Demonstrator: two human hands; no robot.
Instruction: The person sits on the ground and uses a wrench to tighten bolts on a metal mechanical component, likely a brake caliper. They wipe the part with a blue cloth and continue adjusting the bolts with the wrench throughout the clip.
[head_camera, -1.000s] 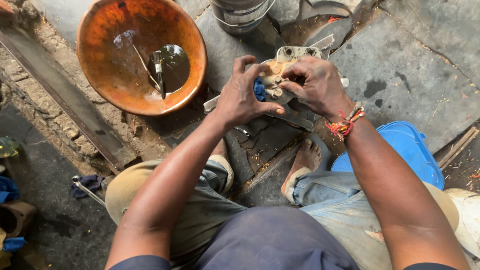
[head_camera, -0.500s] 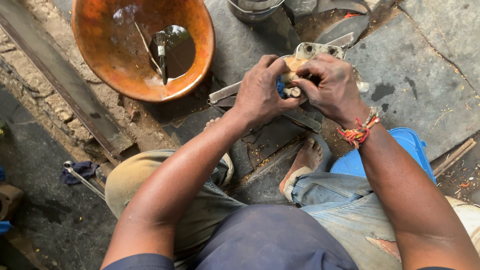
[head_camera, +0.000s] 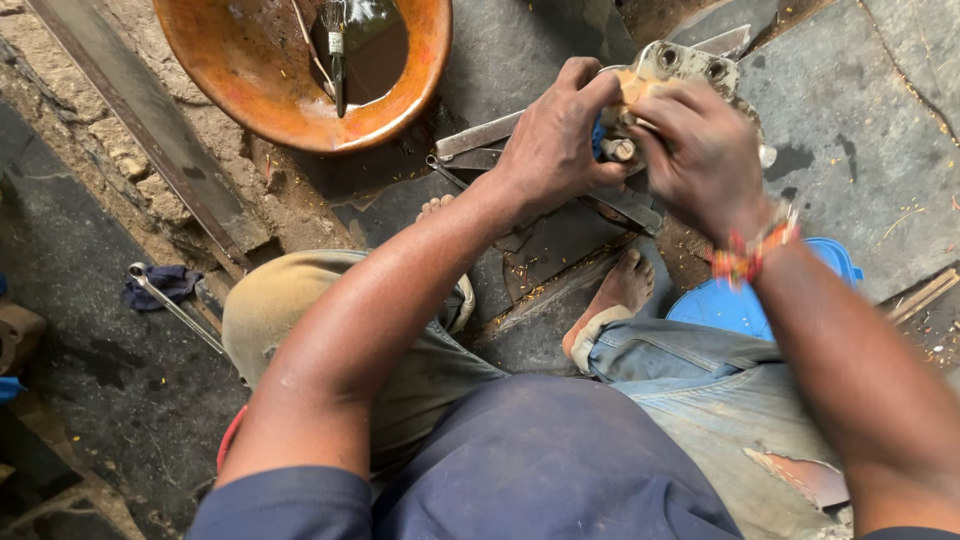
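Note:
My left hand (head_camera: 556, 140) and my right hand (head_camera: 700, 155) are both closed around a dirty metal part (head_camera: 690, 68) with round holes, held above the stone floor. Between the fingers of my left hand shows a small blue piece (head_camera: 598, 140) and a pale round stub (head_camera: 622, 150). A red and orange thread band (head_camera: 750, 250) circles my right wrist. My bare feet (head_camera: 622, 290) rest on the slabs below the part.
An orange metal bowl (head_camera: 250, 70) with dark liquid and a brush stands at the top left. Flat metal bars (head_camera: 480, 135) lie under my hands. A spanner (head_camera: 170, 305) on a blue rag lies left. A blue plastic stool (head_camera: 750, 300) is under my right leg.
The view has shifted, so the bowl and hands sit higher in the frame. Both hands have stayed on the metal part, turning it slightly between the fingers.

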